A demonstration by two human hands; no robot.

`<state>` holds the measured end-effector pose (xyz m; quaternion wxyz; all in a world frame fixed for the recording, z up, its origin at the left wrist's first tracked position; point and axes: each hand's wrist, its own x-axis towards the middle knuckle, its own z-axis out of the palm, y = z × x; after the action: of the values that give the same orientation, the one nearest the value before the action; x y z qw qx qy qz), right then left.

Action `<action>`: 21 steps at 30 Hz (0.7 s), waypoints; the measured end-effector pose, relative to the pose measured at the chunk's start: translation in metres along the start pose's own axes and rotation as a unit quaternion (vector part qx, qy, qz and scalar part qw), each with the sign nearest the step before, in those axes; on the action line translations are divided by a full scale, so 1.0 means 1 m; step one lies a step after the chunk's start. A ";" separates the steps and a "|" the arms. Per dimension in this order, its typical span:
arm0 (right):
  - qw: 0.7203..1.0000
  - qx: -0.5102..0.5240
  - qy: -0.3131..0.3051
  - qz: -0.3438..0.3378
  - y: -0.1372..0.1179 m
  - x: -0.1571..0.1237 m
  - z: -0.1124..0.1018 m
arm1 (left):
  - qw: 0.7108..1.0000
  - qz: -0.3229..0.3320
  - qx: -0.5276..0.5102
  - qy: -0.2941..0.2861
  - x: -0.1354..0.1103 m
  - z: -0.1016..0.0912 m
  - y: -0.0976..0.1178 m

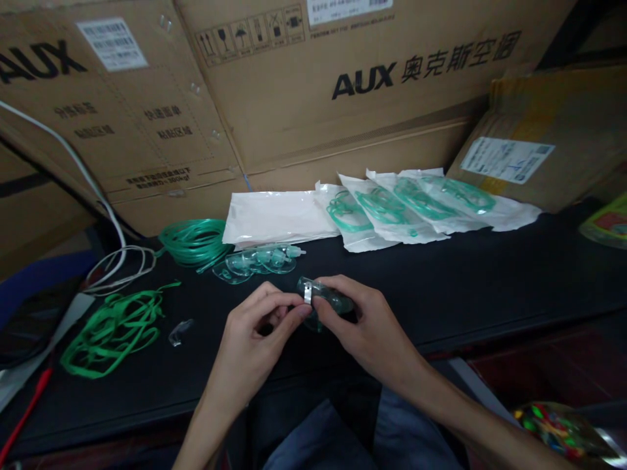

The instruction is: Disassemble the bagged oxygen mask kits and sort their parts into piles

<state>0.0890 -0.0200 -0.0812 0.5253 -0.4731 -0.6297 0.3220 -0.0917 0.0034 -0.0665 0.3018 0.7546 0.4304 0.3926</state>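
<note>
Over the front of a black table (pixel 490 281), both my hands close on one clear green-tinted plastic mask (pixel 313 292) with a small metal strip on it. My left hand (pixel 264 326) pinches at the strip with thumb and forefinger. My right hand (pixel 357 320) wraps the mask's body from the right. Just beyond my hands lies a small pile of the same clear masks (pixel 259 261).
Coiled green tubing (pixel 196 241) and a heap of green elastic straps (pixel 112 329) lie at the left, with a small clear piece (pixel 180 331) and white cable (pixel 117 261). White pouches (pixel 279 215) and several packed masks (pixel 406 205) line the back. Large cardboard boxes (pixel 343 85) stand behind.
</note>
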 end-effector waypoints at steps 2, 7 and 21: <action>1.000 -0.005 -0.010 -0.008 -0.002 0.000 0.000 | 1.000 -0.003 -0.002 0.006 0.000 -0.001 0.000; 1.000 -0.009 -0.019 -0.017 -0.003 -0.001 -0.001 | 1.000 -0.009 -0.010 0.010 -0.002 -0.001 0.002; 0.998 -0.033 -0.031 -0.041 -0.002 -0.002 -0.003 | 1.000 0.014 0.006 -0.014 -0.003 0.001 0.005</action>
<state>0.0911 -0.0228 -0.0792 0.5020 -0.4538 -0.6749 0.2940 -0.0900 -0.0017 -0.0636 0.2978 0.7677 0.4182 0.3836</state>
